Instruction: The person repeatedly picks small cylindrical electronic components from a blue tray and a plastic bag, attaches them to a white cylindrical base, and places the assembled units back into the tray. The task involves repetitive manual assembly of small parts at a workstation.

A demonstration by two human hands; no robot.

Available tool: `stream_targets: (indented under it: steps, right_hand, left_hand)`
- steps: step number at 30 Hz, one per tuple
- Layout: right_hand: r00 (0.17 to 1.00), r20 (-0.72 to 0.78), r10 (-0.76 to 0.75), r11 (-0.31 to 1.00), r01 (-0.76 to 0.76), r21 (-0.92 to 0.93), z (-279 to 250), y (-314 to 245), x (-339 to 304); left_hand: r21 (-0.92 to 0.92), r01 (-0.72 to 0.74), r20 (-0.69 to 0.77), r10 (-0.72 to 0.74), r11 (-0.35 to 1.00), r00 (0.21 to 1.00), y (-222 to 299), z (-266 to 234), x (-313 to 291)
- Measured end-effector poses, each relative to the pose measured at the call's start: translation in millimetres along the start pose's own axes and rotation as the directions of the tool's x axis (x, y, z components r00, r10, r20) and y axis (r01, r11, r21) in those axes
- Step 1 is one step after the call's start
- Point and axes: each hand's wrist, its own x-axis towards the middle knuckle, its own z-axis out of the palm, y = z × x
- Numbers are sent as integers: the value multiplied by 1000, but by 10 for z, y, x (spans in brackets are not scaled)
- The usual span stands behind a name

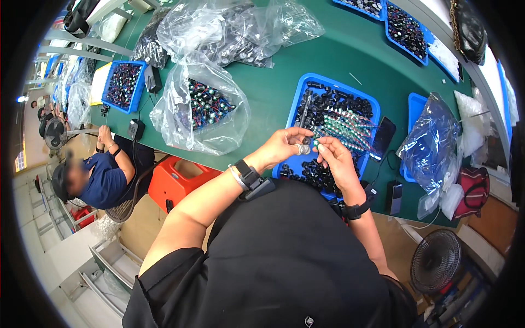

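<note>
My left hand (283, 145) pinches a small silvery round part (303, 148) between thumb and fingers. My right hand (334, 158) meets it from the right, holding a tiny green-tipped piece (316, 144) against that part. Both hands hover over a blue tray (298, 101) filled with small black round parts and rows of green and white components. A black pen-like tool (305, 108) lies in the tray.
A clear bag of dark parts (205, 106) sits left of the tray on the green table (273, 82). More blue trays (124, 85) and bags lie around. A phone (383, 138) rests right of the tray. Another person (101, 175) sits at left; a fan (436, 261) stands lower right.
</note>
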Motion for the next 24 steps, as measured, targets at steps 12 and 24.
stream_targets:
  steps: [12,24]
  right_hand:
    - [998,-45,-44,996,40,-82,108,47,7]
    - [1000,-23,20,971,-25,-239,141,178,3]
  left_hand:
    - [-56,23,-37,-25,998,999,-22,130,-69]
    - [-24,18,-147,-22,1000,989,-171,156,-29]
